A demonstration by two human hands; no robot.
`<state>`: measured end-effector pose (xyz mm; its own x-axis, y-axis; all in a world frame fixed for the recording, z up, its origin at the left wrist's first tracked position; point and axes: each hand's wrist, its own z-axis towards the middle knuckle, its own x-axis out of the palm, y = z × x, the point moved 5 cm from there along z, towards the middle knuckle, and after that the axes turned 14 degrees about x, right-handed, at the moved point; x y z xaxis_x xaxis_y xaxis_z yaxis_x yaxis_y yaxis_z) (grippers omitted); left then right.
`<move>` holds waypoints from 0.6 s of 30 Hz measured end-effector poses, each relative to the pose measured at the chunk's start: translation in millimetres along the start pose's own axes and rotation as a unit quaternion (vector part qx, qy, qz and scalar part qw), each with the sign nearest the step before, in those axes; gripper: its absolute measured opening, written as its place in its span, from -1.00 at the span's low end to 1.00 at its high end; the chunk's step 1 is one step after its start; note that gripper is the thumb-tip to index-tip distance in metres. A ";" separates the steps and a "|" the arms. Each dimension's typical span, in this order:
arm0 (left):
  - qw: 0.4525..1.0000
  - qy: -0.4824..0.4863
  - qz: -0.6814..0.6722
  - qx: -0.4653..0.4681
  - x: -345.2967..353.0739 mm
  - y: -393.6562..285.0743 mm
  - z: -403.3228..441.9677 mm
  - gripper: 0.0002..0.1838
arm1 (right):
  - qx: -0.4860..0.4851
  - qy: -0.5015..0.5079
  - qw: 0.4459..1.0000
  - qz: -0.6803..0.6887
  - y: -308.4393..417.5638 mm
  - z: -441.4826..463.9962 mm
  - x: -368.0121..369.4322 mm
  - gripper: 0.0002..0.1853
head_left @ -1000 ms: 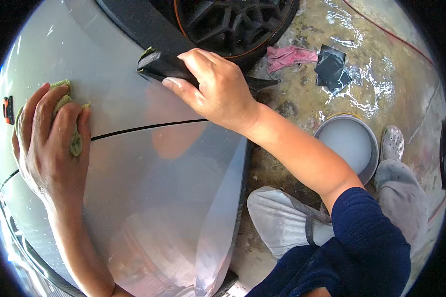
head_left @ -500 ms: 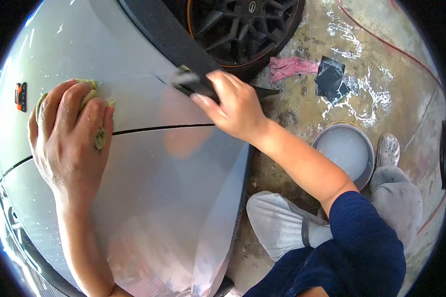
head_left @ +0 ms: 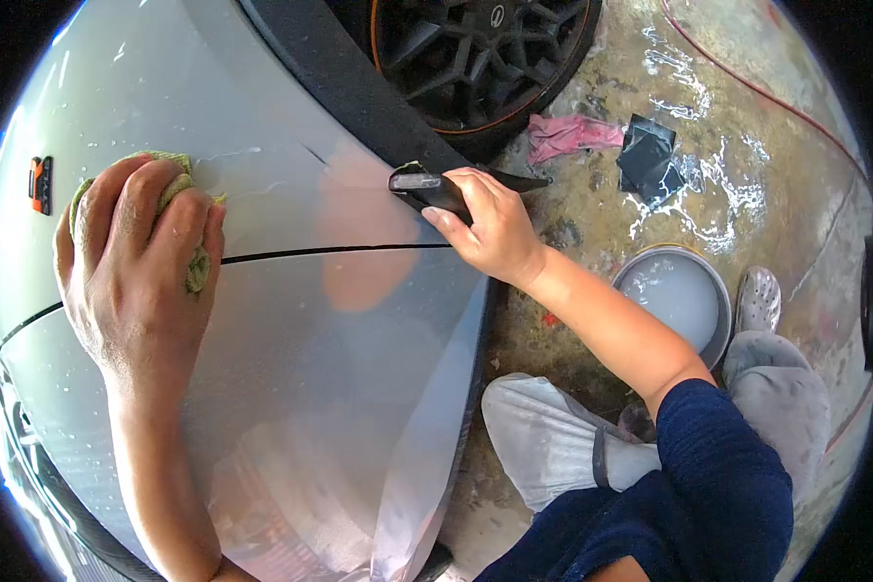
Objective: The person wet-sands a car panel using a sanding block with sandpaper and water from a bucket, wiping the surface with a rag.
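My left hand [head_left: 136, 267] is closed over a crumpled yellow-green cloth [head_left: 198, 270], which rests on the wet, light-coloured car body panel [head_left: 291, 330]. In my right hand [head_left: 498, 231] is a black sanding block [head_left: 435, 192], gripped between thumb and fingers. The block lies at the edge of the panel, close to the black wheel-arch trim [head_left: 344, 82] and just above the dark panel gap. Its underside is hidden, so contact with the paint is hard to judge.
A wheel [head_left: 490, 63] stands beyond the arch. On the wet floor are a pink cloth [head_left: 567, 138], black sheets [head_left: 648, 160] and a bucket [head_left: 716, 330] of cloudy water. A red hose [head_left: 757, 89] runs across the far corner. An orange-black emblem [head_left: 40, 185] sits on the panel.
My right hand and the sanding block have moved right and slightly down, towards the panel's edge. My left hand and the cloth have stayed in place.
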<state>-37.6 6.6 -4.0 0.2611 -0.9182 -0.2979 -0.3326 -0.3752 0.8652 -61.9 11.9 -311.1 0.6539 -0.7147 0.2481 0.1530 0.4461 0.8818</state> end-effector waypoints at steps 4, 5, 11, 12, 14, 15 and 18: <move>1.000 -0.003 0.000 0.000 -0.3 -0.5 4.0 -0.83 | 0.005 -0.020 1.000 0.006 29.3 40.5 2.6 -0.66; 1.000 0.000 -0.006 -0.004 -1.0 -1.4 5.2 -0.83 | -0.028 -0.056 0.998 -0.001 45.1 61.2 3.3 -0.67; 1.000 0.003 -0.020 0.001 -1.9 0.4 2.1 -0.83 | 0.024 -0.006 1.000 -0.008 8.6 10.8 0.7 -0.64; 1.000 0.006 -0.017 0.002 -2.1 0.8 3.3 -0.83 | 0.021 -0.011 1.000 -0.004 4.1 6.5 0.4 -0.64; 1.000 0.002 -0.011 0.004 -2.8 0.3 2.1 -0.83 | 0.000 -0.025 1.000 -0.004 6.9 10.1 2.2 -0.65; 1.000 0.000 -0.009 0.007 -3.5 -0.4 3.1 -0.83 | -0.016 -0.036 0.999 -0.009 20.2 28.5 2.8 -0.65; 1.000 -0.007 0.000 0.007 -1.9 -2.5 3.2 -0.83 | -0.003 -0.028 0.999 -0.018 52.2 68.8 4.0 -0.66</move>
<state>-40.1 9.0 -6.9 0.2485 -0.9200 -0.3030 -0.3460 -0.3765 0.8594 -102.3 -4.8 -236.5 0.6060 -0.7589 0.2382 0.1800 0.4225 0.8883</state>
